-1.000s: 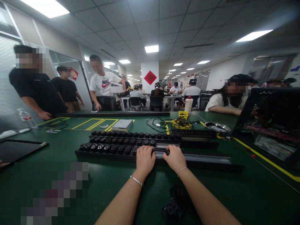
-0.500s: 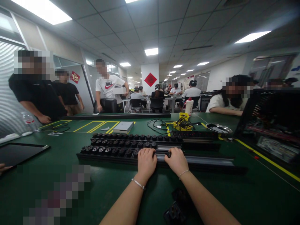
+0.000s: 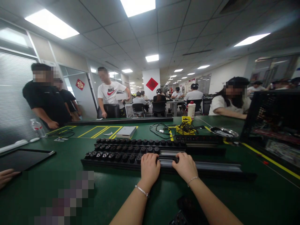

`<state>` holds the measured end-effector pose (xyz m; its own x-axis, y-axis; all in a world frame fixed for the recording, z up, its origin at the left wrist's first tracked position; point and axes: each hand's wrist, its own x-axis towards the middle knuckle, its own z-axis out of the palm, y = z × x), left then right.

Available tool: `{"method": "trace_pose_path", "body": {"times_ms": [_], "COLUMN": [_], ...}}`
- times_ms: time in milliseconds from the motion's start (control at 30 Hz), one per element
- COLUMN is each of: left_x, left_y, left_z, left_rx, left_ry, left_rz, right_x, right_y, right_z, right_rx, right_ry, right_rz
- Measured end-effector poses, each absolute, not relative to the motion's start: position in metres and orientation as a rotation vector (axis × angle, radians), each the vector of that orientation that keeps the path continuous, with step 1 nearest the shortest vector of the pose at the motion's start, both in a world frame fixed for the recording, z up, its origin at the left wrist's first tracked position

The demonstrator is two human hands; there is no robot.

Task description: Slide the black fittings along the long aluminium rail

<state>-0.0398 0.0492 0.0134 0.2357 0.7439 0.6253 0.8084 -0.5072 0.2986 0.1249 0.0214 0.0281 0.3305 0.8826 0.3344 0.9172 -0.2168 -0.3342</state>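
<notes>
The left hand [image 3: 150,167] is curling over a long black rail [image 3: 225,173] with a grey metal channel [image 3: 217,166], fingers bunching just beside a row of black, round-topped modules [image 3: 112,157] — whether it is gripping anything, I cannot tell. The right hand [image 3: 187,167] is pinching a small black piece [image 3: 176,159] at the channel. The rail is lying across a green table [image 3: 112,193]. Compared with half a second ago, the gap between the hands is widening — the right is sitting farther along the rail.

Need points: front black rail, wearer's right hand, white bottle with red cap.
Front black rail [image 3: 219,167]: head view, bare grey channel on its right stretch.
Right hand [image 3: 187,167]: head view, back of the hand.
White bottle [image 3: 191,111]: head view, body below the cap.
</notes>
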Motion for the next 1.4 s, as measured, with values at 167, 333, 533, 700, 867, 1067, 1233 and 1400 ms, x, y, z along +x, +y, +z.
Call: {"method": "trace_pose_path", "body": {"times_ms": [167, 333, 533, 700, 867, 1067, 1233, 1400], "left_x": [-0.040, -0.040, -0.040, -0.040, -0.040, -0.039, -0.039, -0.040], "left_y": [0.049, 0.048, 0.048, 0.049, 0.048, 0.048, 0.049, 0.048], "left_z": [0.014, 0.015, 0.014, 0.014, 0.015, 0.015, 0.015, 0.016], "left_rx": [-2.407, -2.414, -2.422, -2.428, -2.426, -2.426, -2.421, -2.434], "left_ry": [-1.509, -1.521, -1.519, -1.534, -1.546, -1.547, -1.552, -1.554], "left_rz": [-1.140, -1.131, -1.136, -1.125, -1.123, -1.132, -1.130, -1.115], "right_x": [0.125, 0.130, 0.138, 0.146, 0.149, 0.149, 0.152, 0.154], "right_y": [0.020, 0.020, 0.017, 0.011, 0.010, 0.011, 0.012, 0.013], "right_z": [0.030, 0.028, 0.029, 0.028, 0.026, 0.024, 0.023, 0.024], "right_rx": [-2.164, -2.149, -2.156, -2.181, -2.176, -2.158, -2.144, -2.150], "right_ry": [-1.579, -1.600, -1.624, -1.594, -1.588, -1.589, -1.592, -1.595], "right_rz": [-0.097, -0.101, -0.112, -0.163, -0.177, -0.192, -0.178, -0.140]}}
